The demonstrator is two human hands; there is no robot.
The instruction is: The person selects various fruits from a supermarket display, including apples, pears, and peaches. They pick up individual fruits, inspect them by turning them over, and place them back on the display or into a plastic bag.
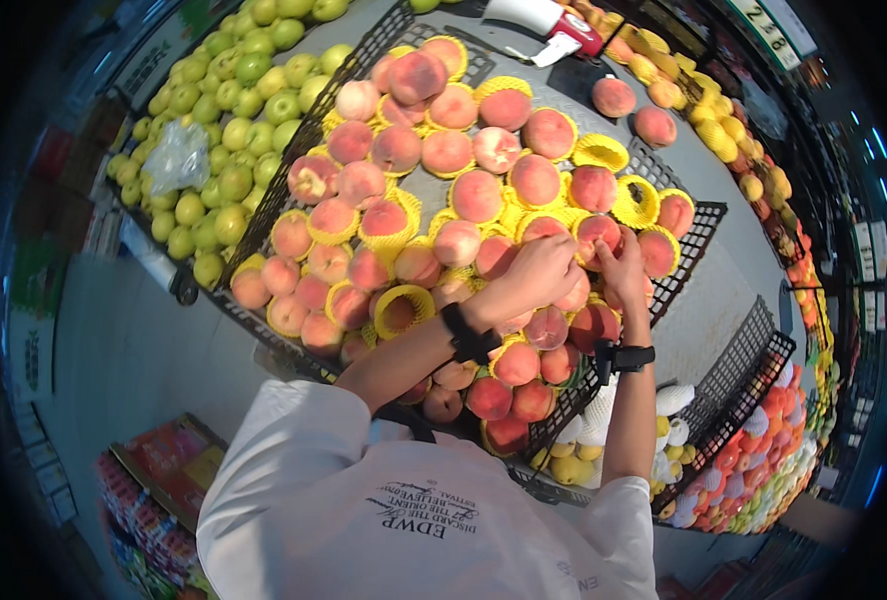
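Note:
Peaches (476, 195), many in yellow foam nets, fill a sloping display before me. Near its right side, my right hand (623, 271) has its thumb and fingers on a netted peach (598, 229). My left hand (537, 271) comes in from the left, its fingertips pinched at the same peach's foam net (580, 258); the exact grip is partly hidden. Above my right hand lie foam nets without fruit, one an open ring (637, 202), another flattened (601, 152). A further open net (404, 310) rests by my left forearm. Both wrists wear black bands.
Black mesh dividers (687, 259) edge the peaches. Green round fruit (241, 135) with a clear plastic bag (179, 157) lies left. A white and red megaphone (545, 26) and two loose peaches (614, 97) are at the back. Foam-netted red fruit (758, 427) lies right.

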